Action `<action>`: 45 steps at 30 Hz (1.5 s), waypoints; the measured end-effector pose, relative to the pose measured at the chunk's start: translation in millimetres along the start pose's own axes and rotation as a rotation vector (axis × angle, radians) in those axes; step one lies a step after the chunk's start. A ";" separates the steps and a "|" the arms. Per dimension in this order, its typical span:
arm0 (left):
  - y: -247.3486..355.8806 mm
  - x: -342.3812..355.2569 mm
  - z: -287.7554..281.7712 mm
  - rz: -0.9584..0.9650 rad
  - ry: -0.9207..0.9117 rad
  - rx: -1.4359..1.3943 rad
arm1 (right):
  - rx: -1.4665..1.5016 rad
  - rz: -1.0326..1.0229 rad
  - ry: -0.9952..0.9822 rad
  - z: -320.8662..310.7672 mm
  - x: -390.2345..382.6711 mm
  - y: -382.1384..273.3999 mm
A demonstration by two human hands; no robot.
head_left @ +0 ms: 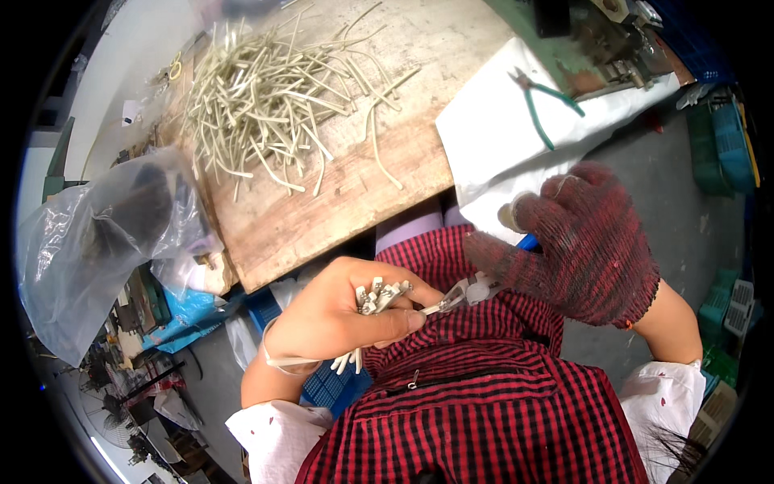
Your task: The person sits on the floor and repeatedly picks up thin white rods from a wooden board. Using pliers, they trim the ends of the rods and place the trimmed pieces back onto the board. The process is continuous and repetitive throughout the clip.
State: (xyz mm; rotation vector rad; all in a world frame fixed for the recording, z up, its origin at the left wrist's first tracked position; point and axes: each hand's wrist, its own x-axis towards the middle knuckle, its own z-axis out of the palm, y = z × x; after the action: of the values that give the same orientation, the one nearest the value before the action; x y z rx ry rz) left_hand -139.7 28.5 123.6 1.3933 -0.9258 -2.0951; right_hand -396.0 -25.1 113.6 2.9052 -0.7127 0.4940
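My bare left hand [322, 319] is closed around a bundle of thin cream wires [380, 297] whose metal-looking ends stick up above the fingers. Their other ends poke out below the palm. On my right hand [584, 250] is a dark red and black knitted glove; it grips pliers [477, 289] with a blue handle. The plier jaws point left and meet the tips of my left thumb and forefinger. What lies between the jaws is too small to make out. Beyond both hands, a loose pile of similar cream wires [258, 105] covers part of the wooden table [347, 214].
Green-handled cutting pliers [534, 109] lie on a white sheet [476, 133] at the table's right. Metal machine parts [621, 56] stand behind them. A clear plastic bag [89, 242] hangs at the left. Green and blue crates [730, 145] stand at the far right.
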 end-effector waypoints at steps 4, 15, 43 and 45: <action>5.7 0.1 3.2 0.002 -0.014 0.148 | 0.014 -0.007 0.043 -2.6 5.1 -1.1; -3.7 0.3 0.7 0.105 -0.023 0.109 | 0.319 0.068 0.067 26.2 -17.7 1.9; -6.3 2.4 3.2 0.116 0.030 0.142 | 0.233 0.076 0.104 28.1 -10.5 -4.7; -6.9 3.0 2.8 0.108 0.021 0.166 | 0.148 0.044 0.002 19.6 -6.7 -2.6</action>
State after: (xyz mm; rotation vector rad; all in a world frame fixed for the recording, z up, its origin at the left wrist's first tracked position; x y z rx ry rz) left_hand -143.5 31.8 117.3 1.4097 -1.1628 -1.9576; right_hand -394.9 -23.5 92.8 3.0301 -0.7729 0.5783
